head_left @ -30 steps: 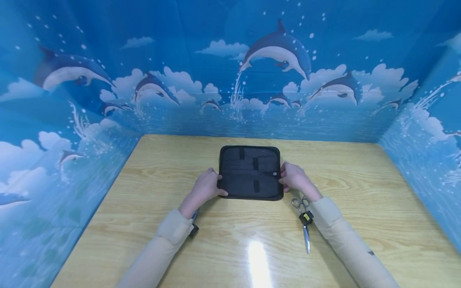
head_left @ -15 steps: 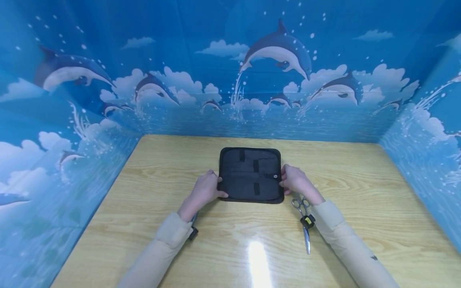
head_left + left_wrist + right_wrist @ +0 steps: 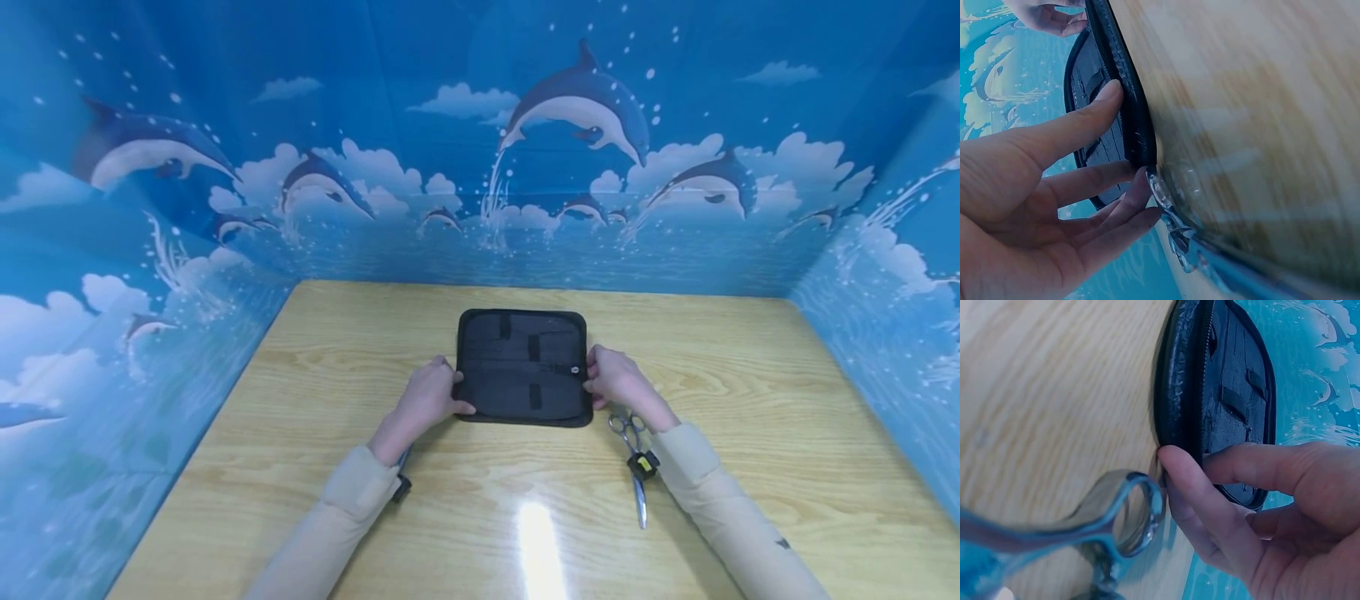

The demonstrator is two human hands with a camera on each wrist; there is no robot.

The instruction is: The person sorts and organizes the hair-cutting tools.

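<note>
Case [image 3: 491, 385], blk, L hand [image 3: 426, 395] gripping edge, R hand [image 3: 621, 380] opp.

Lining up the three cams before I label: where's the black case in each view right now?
Head: the black case is just below and right of centre, between the left hand and right hand.
Left wrist: upper part, left of centre; the black case runs off the top edge.
Right wrist: upper part, right of centre; also cut by the top edge.
Shared landmark: the blue dolphin backdrop, at left in left wrist, at right in right wrist.
</note>
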